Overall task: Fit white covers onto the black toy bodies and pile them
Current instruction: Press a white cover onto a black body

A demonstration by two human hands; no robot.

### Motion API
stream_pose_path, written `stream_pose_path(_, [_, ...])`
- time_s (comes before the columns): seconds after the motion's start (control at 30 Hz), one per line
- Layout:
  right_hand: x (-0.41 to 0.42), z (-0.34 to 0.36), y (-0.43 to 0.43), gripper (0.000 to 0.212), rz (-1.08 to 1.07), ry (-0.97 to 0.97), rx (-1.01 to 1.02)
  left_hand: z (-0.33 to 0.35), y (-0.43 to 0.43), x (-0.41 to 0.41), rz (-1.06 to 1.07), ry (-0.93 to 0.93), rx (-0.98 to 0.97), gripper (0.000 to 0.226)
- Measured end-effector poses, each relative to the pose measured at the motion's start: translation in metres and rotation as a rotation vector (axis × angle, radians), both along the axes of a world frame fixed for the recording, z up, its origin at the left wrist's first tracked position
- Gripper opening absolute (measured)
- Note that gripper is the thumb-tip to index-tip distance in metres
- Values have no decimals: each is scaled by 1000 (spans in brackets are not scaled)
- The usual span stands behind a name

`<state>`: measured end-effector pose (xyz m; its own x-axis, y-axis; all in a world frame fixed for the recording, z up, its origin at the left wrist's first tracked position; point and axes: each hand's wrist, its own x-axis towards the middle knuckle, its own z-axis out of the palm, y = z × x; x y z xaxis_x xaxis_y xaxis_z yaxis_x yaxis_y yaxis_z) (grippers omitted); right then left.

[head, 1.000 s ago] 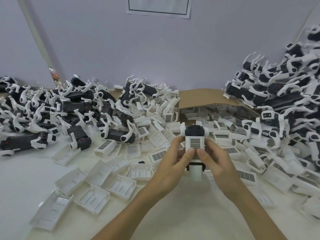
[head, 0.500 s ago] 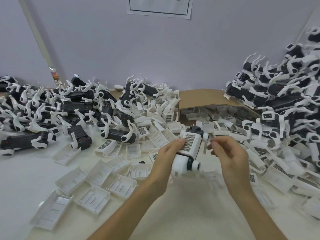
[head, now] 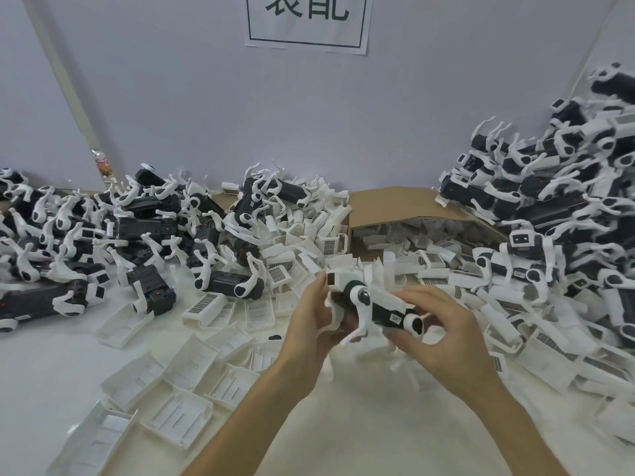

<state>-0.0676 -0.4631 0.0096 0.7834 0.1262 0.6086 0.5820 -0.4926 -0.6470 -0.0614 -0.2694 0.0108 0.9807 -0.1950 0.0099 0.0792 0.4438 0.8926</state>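
Both my hands hold one black toy body (head: pixel 381 309) with a white cover on it, lying sideways above the white table. My left hand (head: pixel 314 324) grips its left, head end. My right hand (head: pixel 436 331) grips its right end from above and below. Loose white covers (head: pixel 178 379) lie on the table at the front left. Uncovered black toy bodies (head: pixel 103 242) are heaped at the back left. A tall pile of covered toys (head: pixel 556 207) rises at the right.
An open cardboard box (head: pixel 409 204) full of white covers stands at the back centre. More white covers (head: pixel 299 249) are heaped left of it. A grey wall with a paper sign (head: pixel 307 22) closes the back.
The toy has turned from upright to lying sideways. My right hand, off the toy half a second ago, has taken hold of its right end again.
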Motion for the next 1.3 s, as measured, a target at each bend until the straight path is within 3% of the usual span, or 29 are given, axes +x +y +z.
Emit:
stream_pose_path(0.23, [-3,1,5,29,51,142,153,2,3,-2,-99,-120,-71,62])
stream_pose_path(0.43, [0,-1,6,38,176,380,378,0,0,0,43,-139,29,72])
stream_pose_path(0.6, [1,0,12,30,297,571,573,-2,0,2,83,-116,92,79])
stream_pose_path(0.8, [0,-1,12,33,449,827,710,-5,-2,3,357,-94,146,56])
stream_pose_path(0.93, [7,11,13,32,338,988,829,-6,2,5,478,-74,155,47])
stream_pose_path(1.03, [32,55,-5,25,193,915,832,-7,2,5,475,-31,132,47])
stream_pose_path(1.13, [75,148,-57,32,207,587,1042,-7,-2,6,453,-23,119,47])
stream_pose_path(1.2, [96,213,-94,50,228,369,1173,-8,-4,6,443,-19,113,47])
stream_pose_path(1.27, [106,245,-116,63,113,308,1157,-9,-6,4,429,-18,115,47])
stream_pose_path(1.3, [106,246,-117,61,-5,304,1045,-10,-6,4,422,-21,115,47])
